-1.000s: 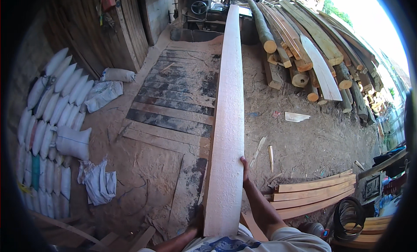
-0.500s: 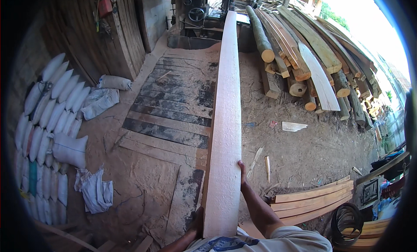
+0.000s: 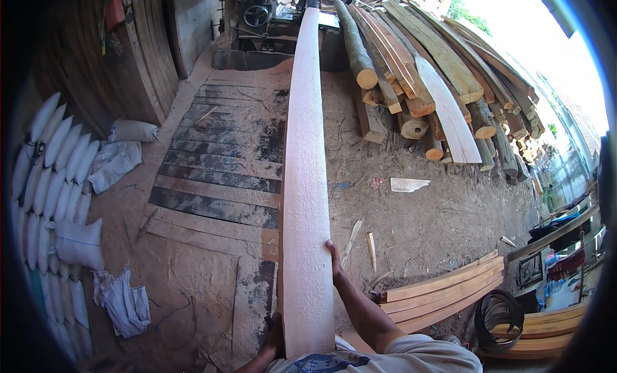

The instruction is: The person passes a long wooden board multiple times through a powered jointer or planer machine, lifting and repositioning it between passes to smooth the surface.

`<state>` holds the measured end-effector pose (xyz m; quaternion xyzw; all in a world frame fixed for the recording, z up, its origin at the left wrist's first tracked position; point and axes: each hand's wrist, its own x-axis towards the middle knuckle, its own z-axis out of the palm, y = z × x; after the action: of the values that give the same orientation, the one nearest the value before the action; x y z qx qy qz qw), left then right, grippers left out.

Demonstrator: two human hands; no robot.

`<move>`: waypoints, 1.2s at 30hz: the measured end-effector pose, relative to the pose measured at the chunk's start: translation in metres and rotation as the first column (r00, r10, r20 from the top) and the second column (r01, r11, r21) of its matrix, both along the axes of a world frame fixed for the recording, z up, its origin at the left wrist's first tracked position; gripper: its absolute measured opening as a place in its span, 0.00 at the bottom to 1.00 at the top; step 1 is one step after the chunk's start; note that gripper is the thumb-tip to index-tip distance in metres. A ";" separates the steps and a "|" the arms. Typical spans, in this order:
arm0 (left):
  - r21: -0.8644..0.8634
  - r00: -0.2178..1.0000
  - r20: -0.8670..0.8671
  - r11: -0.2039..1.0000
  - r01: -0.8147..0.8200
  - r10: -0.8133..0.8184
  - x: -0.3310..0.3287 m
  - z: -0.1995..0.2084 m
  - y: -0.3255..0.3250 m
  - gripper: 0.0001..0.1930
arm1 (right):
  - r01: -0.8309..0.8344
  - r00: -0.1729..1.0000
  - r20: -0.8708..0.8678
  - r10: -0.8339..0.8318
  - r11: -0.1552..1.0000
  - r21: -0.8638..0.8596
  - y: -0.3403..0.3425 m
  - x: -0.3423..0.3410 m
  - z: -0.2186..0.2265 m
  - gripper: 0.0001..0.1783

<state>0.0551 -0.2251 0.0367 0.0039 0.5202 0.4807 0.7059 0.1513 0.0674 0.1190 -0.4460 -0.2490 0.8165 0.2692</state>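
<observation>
A long, pale sawn timber beam (image 3: 307, 193) stretches from my body away to the machine at the far end, with wood dust and shavings on its upper face. Against its right side is my right hand (image 3: 335, 262), thumb up along the edge and fingers out of sight beneath. My left hand (image 3: 275, 336) grips the left side closer to the near end, partly hidden by the beam. The near end of the timber lies right in front of my shirt.
A sawing machine with a handwheel (image 3: 256, 16) stands at the far end. Logs and planks (image 3: 427, 77) are piled far right. Stacked boards (image 3: 443, 293) and a coiled dark band (image 3: 499, 321) lie near right. White sacks (image 3: 78, 243) line the left. Slats (image 3: 212, 170) cover part of the floor.
The whole scene has shifted left in the picture as my view turned slightly right. Both hands keep their hold on the beam, at about the same places along it.
</observation>
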 end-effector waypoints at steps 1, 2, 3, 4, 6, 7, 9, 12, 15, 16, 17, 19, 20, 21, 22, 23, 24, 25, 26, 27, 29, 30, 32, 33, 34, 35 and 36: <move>0.004 1.000 -0.013 1.000 0.003 -0.003 -0.004 0.000 0.007 0.40 | -0.019 1.000 0.001 0.019 1.000 -0.007 0.010 -0.004 -0.003 0.48; 0.007 1.000 -0.025 1.000 0.011 -0.011 -0.006 0.000 0.015 0.40 | -0.017 1.000 -0.006 0.017 1.000 -0.007 0.019 -0.006 -0.006 0.48; 0.011 0.999 -0.031 1.000 0.018 -0.018 -0.007 -0.001 0.024 0.40 | -0.013 1.000 -0.002 0.013 1.000 -0.004 0.028 -0.006 -0.008 0.48; 0.013 0.999 -0.045 1.000 0.023 -0.022 -0.011 0.000 0.031 0.39 | -0.021 1.000 0.010 0.021 1.000 -0.008 0.036 -0.010 -0.007 0.48; 0.022 0.996 -0.074 0.999 0.040 -0.039 -0.018 0.000 0.051 0.39 | -0.037 0.999 0.021 0.038 0.999 -0.014 0.055 -0.019 -0.004 0.48; 0.026 0.995 -0.091 0.998 0.048 -0.046 -0.022 0.001 0.062 0.39 | -0.035 0.999 0.016 0.035 0.999 -0.012 0.064 -0.023 -0.003 0.49; 0.040 0.990 -0.127 0.997 0.071 -0.066 -0.028 0.003 0.085 0.39 | -0.047 0.999 0.010 0.047 0.999 -0.017 0.085 -0.031 -0.001 0.49; 0.051 0.976 -0.198 0.993 0.108 -0.096 -0.039 0.007 0.122 0.38 | -0.018 1.000 0.008 0.018 1.000 0.010 0.117 -0.043 0.007 0.50; 0.066 0.955 -0.272 0.987 0.145 -0.122 -0.049 0.012 0.161 0.38 | -0.011 1.000 -0.001 0.011 1.000 -0.003 0.155 -0.050 -0.007 0.51; 0.066 0.947 -0.298 0.986 0.150 -0.124 -0.053 0.014 0.173 0.38 | -0.026 1.000 0.011 0.025 1.000 0.016 0.165 -0.056 -0.005 0.51; 0.068 0.935 -0.329 0.985 0.160 -0.129 -0.056 0.016 0.184 0.38 | -0.036 0.999 0.010 0.036 0.999 0.013 0.175 -0.063 -0.004 0.51; 0.071 0.908 -0.395 0.981 0.182 -0.140 -0.065 0.012 0.205 0.38 | -0.028 1.000 -0.009 0.028 0.999 0.021 0.196 -0.076 -0.001 0.52; 0.075 0.893 -0.426 0.978 0.193 -0.144 -0.067 0.003 0.215 0.37 | -0.036 0.999 -0.009 0.036 0.999 0.020 0.208 -0.080 -0.002 0.52; 0.085 0.886 -0.438 0.974 0.209 -0.152 -0.071 -0.020 0.220 0.36 | -0.030 0.999 -0.014 0.030 0.999 0.025 0.221 -0.084 -0.006 0.52; 0.093 0.879 -0.448 0.970 0.225 -0.161 -0.073 -0.048 0.225 0.35 | -0.023 1.000 -0.017 0.024 0.999 0.028 0.232 -0.088 -0.010 0.52; 0.101 0.872 -0.460 0.965 0.242 -0.170 -0.076 -0.069 0.232 0.34 | -0.031 0.999 -0.017 0.031 0.999 0.025 0.244 -0.093 -0.012 0.52; 0.108 0.869 -0.462 0.962 0.252 -0.175 -0.080 -0.073 0.245 0.34 | -0.022 1.000 -0.007 0.022 0.999 0.036 0.257 -0.097 -0.015 0.52; 0.112 0.866 -0.467 0.960 0.257 -0.177 -0.084 -0.075 0.256 0.33 | -0.017 1.000 0.003 0.017 0.999 0.045 0.269 -0.102 -0.018 0.52; 0.099 0.943 -0.301 0.979 0.181 -0.144 -0.090 -0.061 0.275 0.35 | -0.021 1.000 0.005 0.021 0.999 0.047 0.282 -0.106 -0.022 0.52; 0.072 0.987 -0.126 0.991 0.110 -0.100 -0.097 -0.047 0.293 0.36 | -0.001 1.000 -0.015 0.002 0.998 0.061 0.296 -0.110 -0.028 0.52; 0.011 0.999 0.004 0.999 0.043 -0.043 -0.112 -0.004 0.329 0.37 | 0.011 0.999 -0.037 -0.008 0.997 0.071 0.321 -0.122 -0.033 0.52; -0.057 0.991 0.132 0.998 -0.013 0.020 -0.119 0.012 0.345 0.37 | 0.009 0.999 -0.046 -0.006 0.998 0.062 0.333 -0.130 -0.032 0.51; -0.076 0.987 0.151 0.996 -0.043 0.054 -0.132 0.025 0.376 0.34 | 0.018 0.999 -0.042 -0.016 0.999 0.051 0.360 -0.139 -0.031 0.51; -0.094 0.983 0.160 0.993 -0.072 0.087 -0.138 0.026 0.391 0.31 | 0.018 0.999 -0.028 -0.016 0.998 0.057 0.374 -0.143 -0.031 0.50; -0.096 0.983 0.160 0.993 -0.074 0.089 -0.144 0.022 0.401 0.31 | 0.010 1.000 -0.022 -0.009 0.998 0.064 0.387 -0.153 -0.029 0.50; -0.055 0.984 0.153 0.995 -0.082 0.089 -0.146 0.011 0.413 0.31 | 0.021 1.000 -0.017 -0.020 0.997 0.069 0.403 -0.158 -0.030 0.50; -0.015 0.985 0.146 0.996 -0.089 0.090 -0.149 0.000 0.426 0.32 | 0.031 0.999 -0.035 -0.029 0.998 0.051 0.418 -0.163 -0.031 0.50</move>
<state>-0.0940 0.2009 0.0369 -0.0577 0.4684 0.5089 0.7199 -0.0119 0.4853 0.0877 -0.4286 -0.2584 0.8132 0.2971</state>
